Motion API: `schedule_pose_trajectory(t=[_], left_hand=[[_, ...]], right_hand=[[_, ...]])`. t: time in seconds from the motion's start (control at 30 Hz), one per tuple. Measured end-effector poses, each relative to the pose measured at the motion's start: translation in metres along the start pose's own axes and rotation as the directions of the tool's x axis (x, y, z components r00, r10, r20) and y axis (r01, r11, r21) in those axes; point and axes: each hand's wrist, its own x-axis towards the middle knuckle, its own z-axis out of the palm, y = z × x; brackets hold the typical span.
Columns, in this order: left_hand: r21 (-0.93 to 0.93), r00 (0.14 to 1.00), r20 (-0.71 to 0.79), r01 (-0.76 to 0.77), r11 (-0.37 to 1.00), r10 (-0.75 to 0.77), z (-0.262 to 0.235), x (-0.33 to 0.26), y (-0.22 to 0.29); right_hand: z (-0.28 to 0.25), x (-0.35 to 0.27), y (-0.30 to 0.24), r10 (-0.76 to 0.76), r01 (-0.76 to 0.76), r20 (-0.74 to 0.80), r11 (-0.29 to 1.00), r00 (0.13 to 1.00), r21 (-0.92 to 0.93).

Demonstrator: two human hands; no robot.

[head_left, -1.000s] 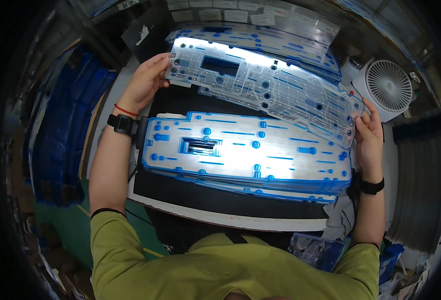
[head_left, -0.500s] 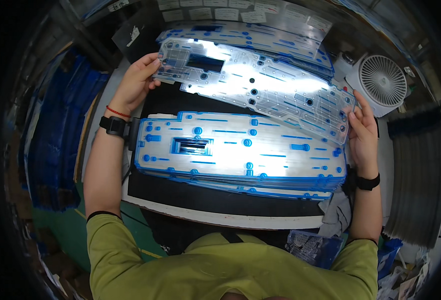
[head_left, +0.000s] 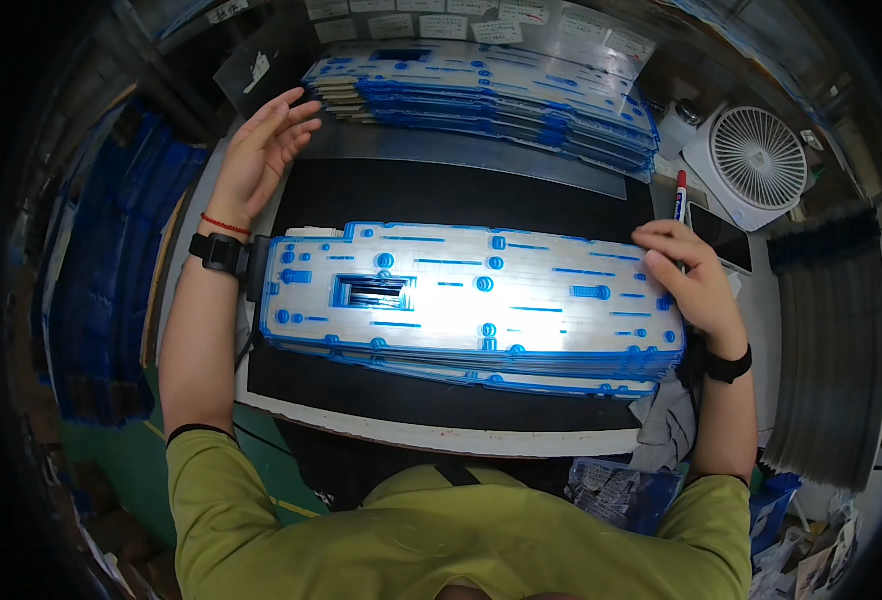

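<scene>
In front of me lies a stack of long thin panels [head_left: 441, 300], silvery with blue edges, slots and round holes, and a rectangular cutout near the left end. My right hand [head_left: 696, 280] is at the stack's far right corner, fingers bent and thumb apart from them; whether the fingertips touch the top panel is hard to tell. Raised at the far left, my left hand [head_left: 269, 150] is open with nothing in it. Just beyond it stands a second stack of similar panels [head_left: 521, 110], its left ends slightly fanned.
A black mat [head_left: 421, 190] covers the table. Right of the far stack are a red-capped marker [head_left: 681, 195], a dark phone [head_left: 721, 238] and a white fan [head_left: 756, 160]. Grey cloth [head_left: 666, 430] hangs by the near right edge. Blue-edged sheets [head_left: 111, 270] stand at left.
The single panel that both hands held over the table is out of my hands. My right hand has come down and inward to the near stack's corner; my left hand has opened.
</scene>
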Motion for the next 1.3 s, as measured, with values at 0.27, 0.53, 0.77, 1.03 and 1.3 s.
schedule_pose_trajectory(t=[0.27,0.53,0.77,1.03,1.3], left_hand=[[0.057,0.996,0.068,0.056,0.997,-0.06,-0.005,0.0,-0.002],[0.071,0.919,0.292,0.254,0.965,-0.264,0.002,-0.004,0.002],[0.148,0.905,0.358,0.189,0.971,-0.231,-0.004,-0.004,-0.002],[0.199,0.968,0.203,0.106,0.974,-0.146,-0.002,-0.002,-0.004],[0.182,0.983,0.122,0.114,0.977,-0.137,0.001,-0.003,-0.002]], right_hand=[[0.002,-0.002,-0.002,-0.056,0.074,-0.098,0.978,0.994,0.195],[-0.001,0.0,0.014,0.15,-0.041,-0.297,0.938,0.943,0.344],[-0.004,0.0,0.021,0.163,-0.037,-0.353,0.941,0.921,0.338],[0.0,0.006,0.012,0.207,0.023,-0.441,0.887,0.873,0.462],[-0.004,0.007,0.023,0.273,-0.013,-0.409,0.844,0.871,0.535]])
